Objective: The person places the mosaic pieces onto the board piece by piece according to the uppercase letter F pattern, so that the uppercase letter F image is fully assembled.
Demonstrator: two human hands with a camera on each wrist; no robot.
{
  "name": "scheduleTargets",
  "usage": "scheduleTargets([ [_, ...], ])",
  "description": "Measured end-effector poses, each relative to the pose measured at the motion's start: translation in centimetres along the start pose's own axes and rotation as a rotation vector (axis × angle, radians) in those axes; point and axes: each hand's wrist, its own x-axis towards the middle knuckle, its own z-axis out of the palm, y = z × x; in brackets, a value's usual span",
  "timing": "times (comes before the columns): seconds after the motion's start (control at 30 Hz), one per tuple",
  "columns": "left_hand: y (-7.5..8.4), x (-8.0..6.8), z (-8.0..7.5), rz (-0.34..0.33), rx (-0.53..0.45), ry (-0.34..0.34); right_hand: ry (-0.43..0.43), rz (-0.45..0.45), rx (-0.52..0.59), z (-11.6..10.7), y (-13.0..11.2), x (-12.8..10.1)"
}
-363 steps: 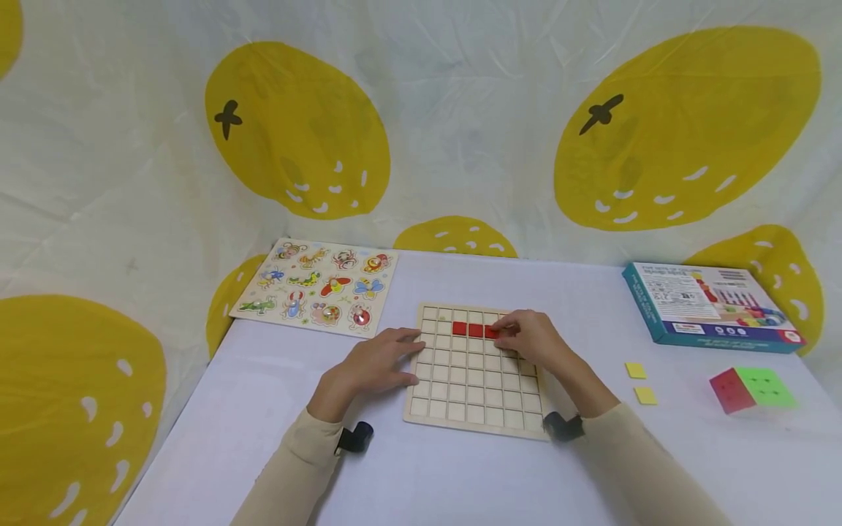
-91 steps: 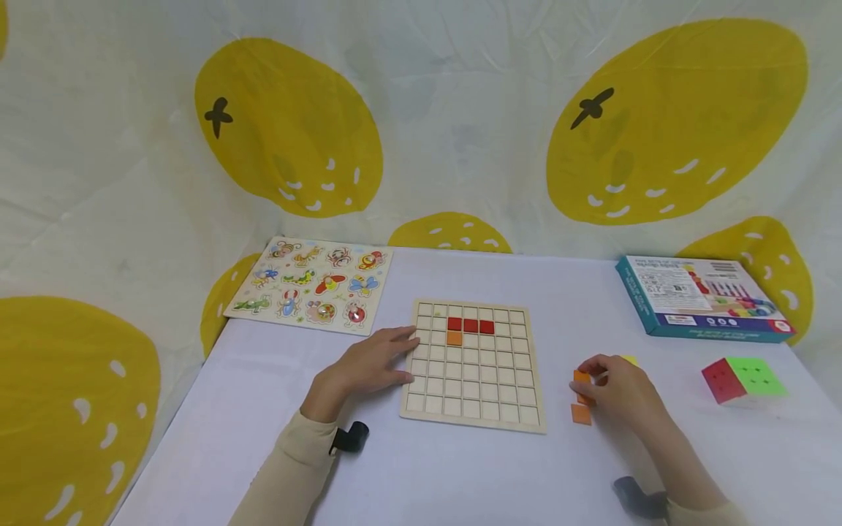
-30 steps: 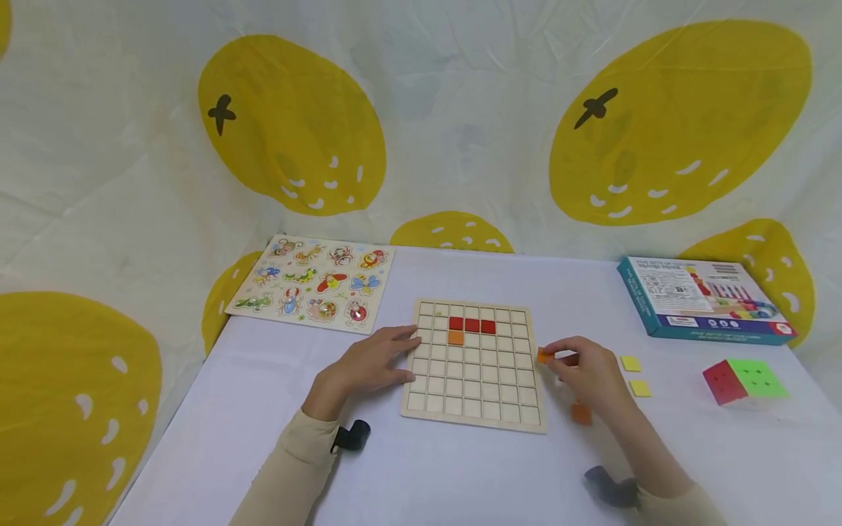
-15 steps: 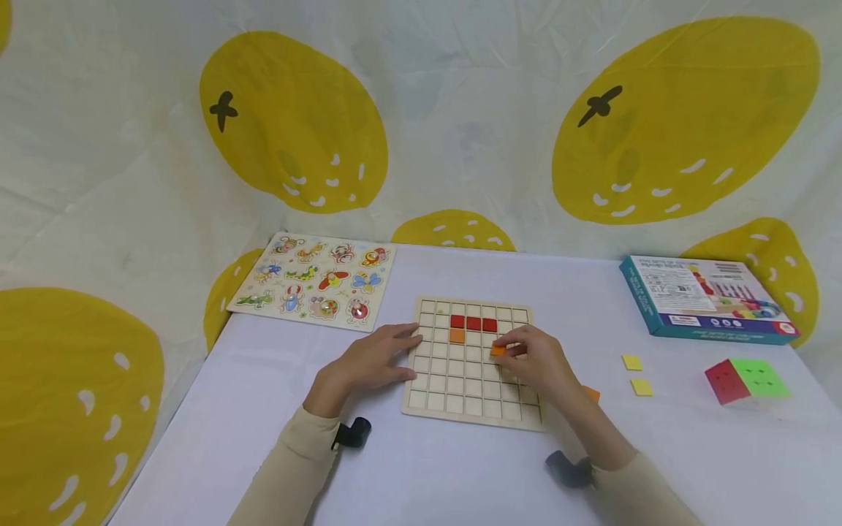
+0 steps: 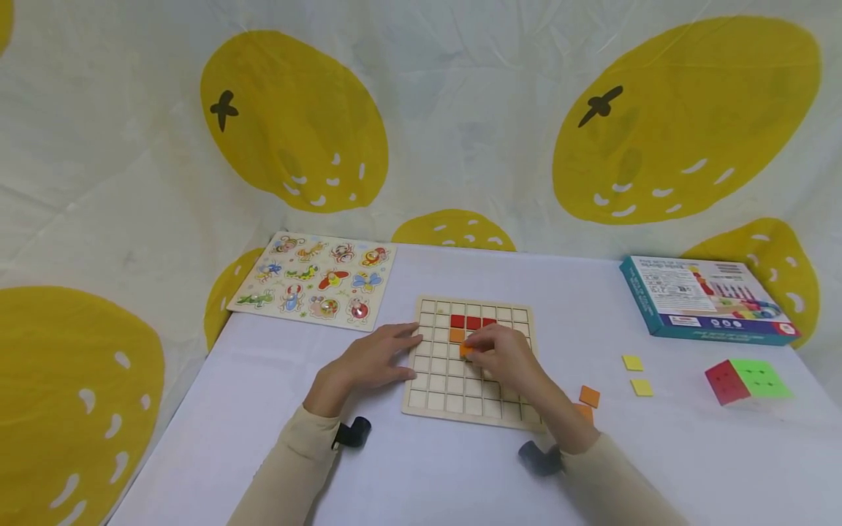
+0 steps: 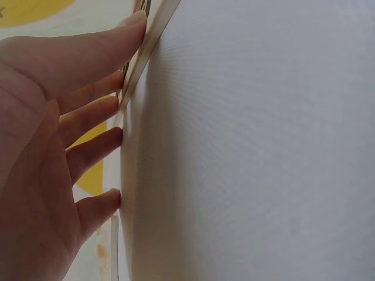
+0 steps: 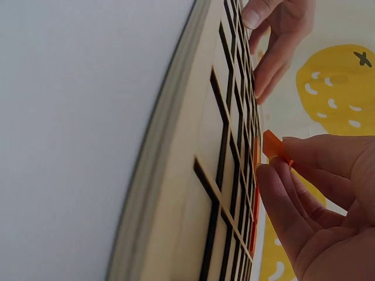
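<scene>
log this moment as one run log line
left hand: flat, steadying grid board | right hand: pinching orange tile over board | placed: three red, one orange

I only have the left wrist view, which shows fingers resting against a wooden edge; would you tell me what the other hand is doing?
Observer: The right hand pinches an orange tile over the grid board, just below the orange tile already placed.
Operator: Is that tile flat in a cell?
Observer: No; the right wrist view shows it tilted, one edge raised off the board.
Operator: What else is on the board?
Observer: A row of red tiles, above the placed orange tile.
Operator: Any spare tiles?
Observer: Two more orange tiles and two yellow tiles lie on the table, right of the board.
</scene>
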Motion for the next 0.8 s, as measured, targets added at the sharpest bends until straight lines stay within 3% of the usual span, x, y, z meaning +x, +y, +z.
scheduleTargets([
  [0.3,-0.2,0.0,0.1,0.001,0.005,0.000,-0.004,0.000,-0.041,1.4,-0.4,0.7],
  [0.8,0.0,0.1,0.1,-0.010,0.013,-0.003,0.027,-0.022,-0.156,2.0,-1.2,0.7],
])
